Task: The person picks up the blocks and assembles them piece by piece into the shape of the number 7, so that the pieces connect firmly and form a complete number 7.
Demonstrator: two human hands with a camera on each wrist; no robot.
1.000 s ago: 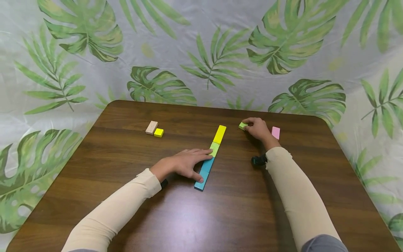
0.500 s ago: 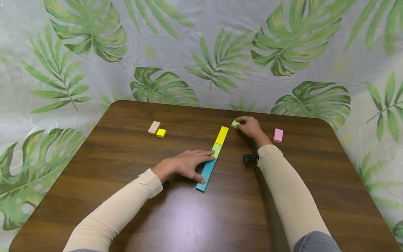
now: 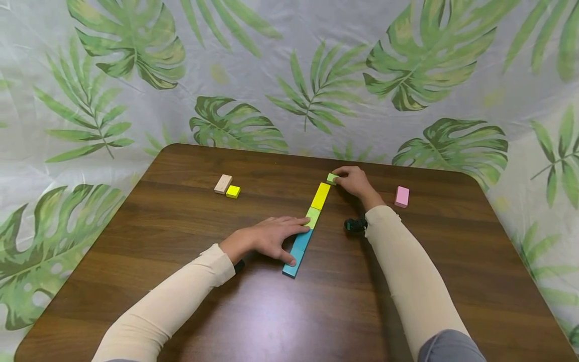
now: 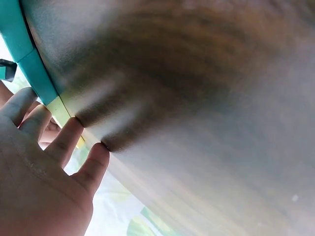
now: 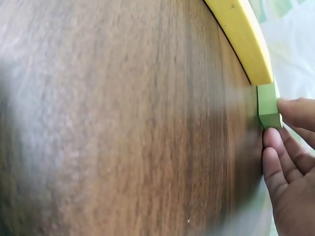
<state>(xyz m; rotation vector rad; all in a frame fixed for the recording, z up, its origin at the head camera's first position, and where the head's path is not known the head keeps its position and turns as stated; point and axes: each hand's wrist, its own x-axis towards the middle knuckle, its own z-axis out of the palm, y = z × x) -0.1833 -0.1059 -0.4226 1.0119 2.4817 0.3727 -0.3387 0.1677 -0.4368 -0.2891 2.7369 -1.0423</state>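
Note:
A slanting row of blocks lies on the table: two blue blocks (image 3: 302, 240) nearest me, a light green block (image 3: 313, 216), then a long yellow block (image 3: 321, 195) at the far end. My left hand (image 3: 274, 236) spreads over the row's left side, fingertips at the light green block and thumb on the nearest blue one. In the left wrist view its fingers are extended along the row. My right hand (image 3: 356, 181) pinches a small green block (image 3: 331, 179) just past the yellow block's far end. The right wrist view shows that green block (image 5: 268, 105) right at the yellow block's end.
On the left of the table lie a plain wooden block (image 3: 223, 184) and a small yellow block (image 3: 233, 191), side by side. A pink block (image 3: 401, 196) lies to the right of my right hand. The table's far edge runs close behind the green block, before a leaf-print curtain (image 3: 244, 60).
My right hand has carried the small green block leftward to the far end of the row, away from the pink block. My left hand has stayed in place on the row.

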